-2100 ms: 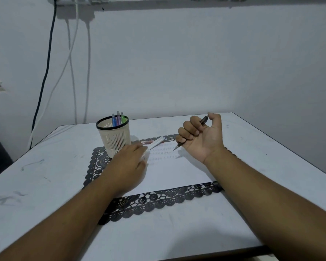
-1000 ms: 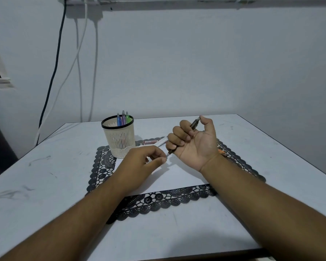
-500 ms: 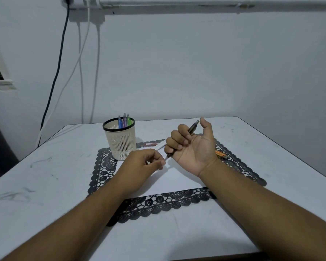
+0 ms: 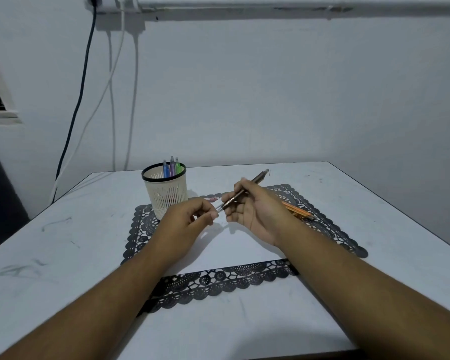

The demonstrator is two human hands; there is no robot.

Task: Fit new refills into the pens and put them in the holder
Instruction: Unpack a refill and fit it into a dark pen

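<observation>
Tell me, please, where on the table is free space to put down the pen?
Free: the white sheet below both hands, and bare table left of the black mat. Crowded: between the holder and the orange pens.

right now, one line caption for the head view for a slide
Right hand holds a dark pen while left hand pinches its clear tip beside the holder.

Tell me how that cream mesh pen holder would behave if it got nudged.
The pen holder looks like thin perforated plastic, so probably light and easy to slide on the lace mat. It stands upright, taller than wide, with three pens sticking above the rim, so a high nudge might tip it.
</observation>
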